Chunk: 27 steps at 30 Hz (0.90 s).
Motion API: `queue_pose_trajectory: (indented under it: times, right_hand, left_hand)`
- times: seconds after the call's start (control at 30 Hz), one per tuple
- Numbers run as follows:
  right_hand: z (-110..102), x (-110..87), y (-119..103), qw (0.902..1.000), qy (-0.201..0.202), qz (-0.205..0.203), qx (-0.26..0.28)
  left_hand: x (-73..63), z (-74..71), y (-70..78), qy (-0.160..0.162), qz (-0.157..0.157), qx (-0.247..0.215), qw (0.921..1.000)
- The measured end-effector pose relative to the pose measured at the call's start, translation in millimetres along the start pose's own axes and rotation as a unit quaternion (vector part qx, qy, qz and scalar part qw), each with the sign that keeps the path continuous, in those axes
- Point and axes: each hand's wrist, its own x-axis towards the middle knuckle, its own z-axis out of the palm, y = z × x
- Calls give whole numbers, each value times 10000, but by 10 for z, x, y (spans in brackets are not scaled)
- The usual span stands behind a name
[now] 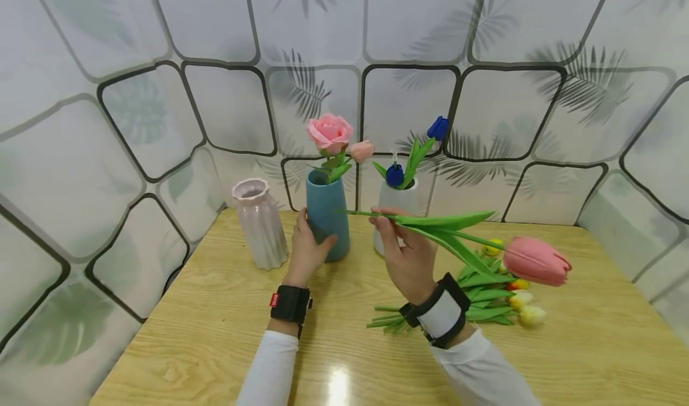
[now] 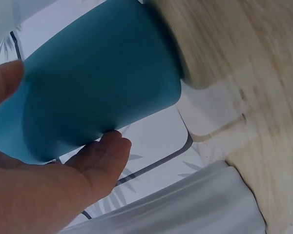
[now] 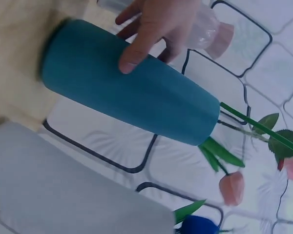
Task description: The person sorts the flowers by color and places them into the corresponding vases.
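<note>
Right grip [image 1: 409, 256] pinching pink tulip [image 1: 457, 221] | bloom [image 1: 538, 261] to right | left grip [image 1: 308, 250] clasping blue vase [image 1: 328, 211]

The head camera looks forward and down over the yellowish wood-grain table [image 1: 204, 346], while tilted, close wrist cameras share the matte teal tapered vase [image 2: 102, 78], its top toward eight o'clock in the left's, four in the right's.

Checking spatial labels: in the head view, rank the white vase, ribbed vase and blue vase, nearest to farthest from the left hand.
From the left hand:
1. Blue vase, touching the hand.
2. Ribbed vase, just to its left.
3. White vase, off to its right.
</note>
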Motion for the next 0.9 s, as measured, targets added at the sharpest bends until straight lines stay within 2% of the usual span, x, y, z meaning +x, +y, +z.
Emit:
queue_pose_trajectory:
  times: [0.13, 0.27, 0.5, 0.6, 0.7, 0.8, 0.83, 0.9]
  right_hand:
    - [162, 207, 22, 9978, -213, -410, -466]
    - [251, 362, 62, 9924, -561, -473, -988]
    - [348, 476, 198, 9774, -1294, 160, -1664]
    - [404, 531, 239, 9697, -1565, 225, -1861]
    - [482, 582, 281, 9547, -1682, -188, -2447]
    - [559, 601, 302, 9290, -1875, -524, -3147]
    - [586, 609, 302, 9205, -1921, -568, -3354]
    - [635, 626, 297, 9139, -2131, -312, -3440]
  left_hand:
    - [-5, 56, -32, 13, 60, 41, 10000]
    - [-7, 106, -53, 81, 45, 169, 9998]
    - [9, 111, -79, 78, 9, 311, 9995]
    - [14, 93, -82, 98, 42, 368, 9993]
    - [4, 75, -73, 98, 66, 401, 9991]
    - [-13, 63, -67, 84, 83, 422, 9990]
    - [-16, 61, -68, 81, 80, 418, 9991]
    - [-21, 58, -74, 84, 74, 420, 9991]
